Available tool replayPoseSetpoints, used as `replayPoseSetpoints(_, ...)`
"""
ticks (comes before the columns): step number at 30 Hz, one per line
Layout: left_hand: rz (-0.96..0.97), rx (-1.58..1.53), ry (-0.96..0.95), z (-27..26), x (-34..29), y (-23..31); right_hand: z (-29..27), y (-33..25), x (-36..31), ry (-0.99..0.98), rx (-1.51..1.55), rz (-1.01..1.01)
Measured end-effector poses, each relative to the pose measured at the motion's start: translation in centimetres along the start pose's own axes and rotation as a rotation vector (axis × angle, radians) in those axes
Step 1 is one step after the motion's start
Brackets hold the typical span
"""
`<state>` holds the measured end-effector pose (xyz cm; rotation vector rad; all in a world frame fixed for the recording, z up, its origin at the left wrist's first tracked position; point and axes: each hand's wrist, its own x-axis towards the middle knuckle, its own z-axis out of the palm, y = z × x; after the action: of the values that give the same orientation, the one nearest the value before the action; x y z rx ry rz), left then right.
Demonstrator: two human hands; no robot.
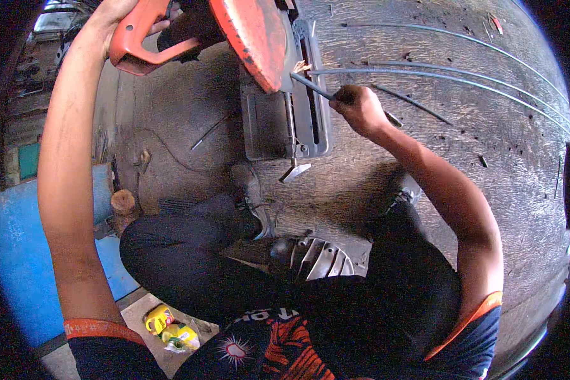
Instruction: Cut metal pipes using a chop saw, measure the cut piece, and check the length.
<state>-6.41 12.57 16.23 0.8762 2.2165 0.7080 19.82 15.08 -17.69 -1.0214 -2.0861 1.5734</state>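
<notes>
Rod (314, 87), thin and grey: slants over the right edge of the saw base (266, 130), inner end just beside the lower tip of the red blade guard (250, 44). On my feed the right hand (361, 111) pinches its outer end between thumb and bent fingers. Left hand (116, 9) is wrapped round the red handle (124, 49); the upper picture edge crops part of it.

Progress: small orange-white flare (302, 66) beside the rod's inner end, probably sparks, so I judge a cut or grind to be under way. Depth: cannot tell, guard hides the contact. Three long rods (386, 71) lie between the base's right edge and the right edge of the floor (525, 190); I tentatively log them as work left. Short dark rod (411, 104) and stub (483, 161) nearby may be offcuts; unconfirmed.

Containers: I find only a yellow packet (158, 319) and, just beside it, a yellow-and-clear plastic bag (182, 337), near the lower right corner of the blue panel (19, 253). Contents of both: cannot tell.
</notes>
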Motion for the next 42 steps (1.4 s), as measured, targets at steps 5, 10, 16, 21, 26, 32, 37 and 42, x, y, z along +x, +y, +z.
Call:
replayPoseSetpoints(5, -0.033, -0.003, -0.002, -0.3, 0.3, -0.1, -1.0, 0.1, 0.4, 0.000, -0.131, -0.089)
replayPoseSetpoints(10, -0.010, -0.052, -0.087, -1.9, 1.8, -1.4, -3.5, 0.9, -0.3, -0.215, 0.302, 0.099)
replayPoseSetpoints(16, 0.034, 0.014, -0.066, -2.2, 2.7, -2.1, -5.6, 0.2, -2.3, -0.365, 0.851, 0.228)
replayPoseSetpoints(21, 0.019, -0.079, -0.096, -1.4, 1.1, -1.0, -6.4, 1.1, -2.3, -0.459, 0.952, 0.196)
replayPoseSetpoints(26, -0.024, -0.098, -0.069, -1.0, 0.8, -0.8, -6.1, 5.9, -1.3, -0.138, 1.244, 0.250)
replayPoseSetpoints(32, 0.089, -0.059, -0.033, -0.7, 1.0, -1.2, -7.5, 10.1, -1.0, 0.127, 1.440, 0.563)
replayPoseSetpoints(37, -0.001, -0.122, -0.076, -0.9, 0.8, -0.8, -6.7, 8.7, -1.1, -0.141, 0.582, 0.228)
replayPoseSetpoints(42, 0.011, -0.099, -0.089, -1.0, 0.6, -0.8, -4.2, 5.0, -2.2, -0.205, 1.174, 0.481)
